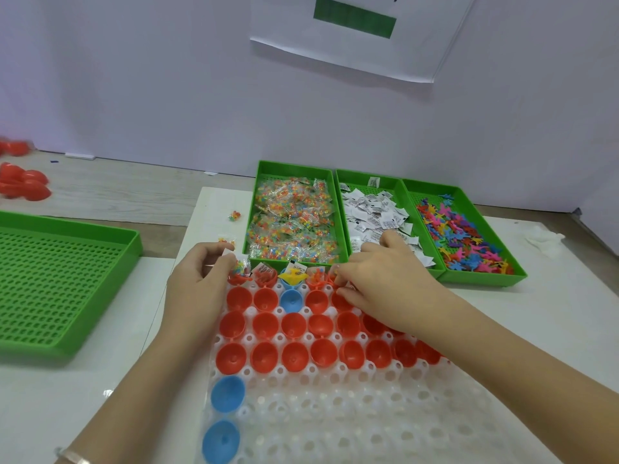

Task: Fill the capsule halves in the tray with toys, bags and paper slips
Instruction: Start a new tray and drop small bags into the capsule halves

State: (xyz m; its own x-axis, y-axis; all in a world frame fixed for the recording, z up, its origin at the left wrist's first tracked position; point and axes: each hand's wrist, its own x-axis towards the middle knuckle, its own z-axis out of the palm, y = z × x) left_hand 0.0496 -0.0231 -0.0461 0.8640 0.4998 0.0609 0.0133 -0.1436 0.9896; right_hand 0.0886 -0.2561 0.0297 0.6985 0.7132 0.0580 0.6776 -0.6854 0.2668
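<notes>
Red and blue capsule halves [264, 324] sit open side up in the white tray [368, 413] on the counter [536, 329]. Only the far row has things in it. One blue half there holds a yellow toy [293, 276]. The rows nearer the person look bare inside.

The left hand [197, 286] is over the far left corner of the tray. Its grip pinches a small bead bag [240, 265] between thumb and fingertips, just above the corner capsule [238, 279]. A bit of white paper shows at the top of the bag. The right hand [385, 279] reaches to the far row too, with its fingers bent down at a red half. Its grip is hidden from here, so I cannot tell if it pinches anything.

Behind the tray stand three green bins: the bag bin [291, 222], the paper slip bin [375, 216] and the toy bin [469, 239].

To do this step well, I think the bag should go straight down into the cup and be pushed in, so nothing pokes over the rim. Each half likely needs a toy, a bag and a slip, so go along the row in order and miss none. A loose bag [234, 216] lies on the counter near the bag bin, and it can be used too. Keep the wrists high, as a bump could tip the light halves out of their holes.
</notes>
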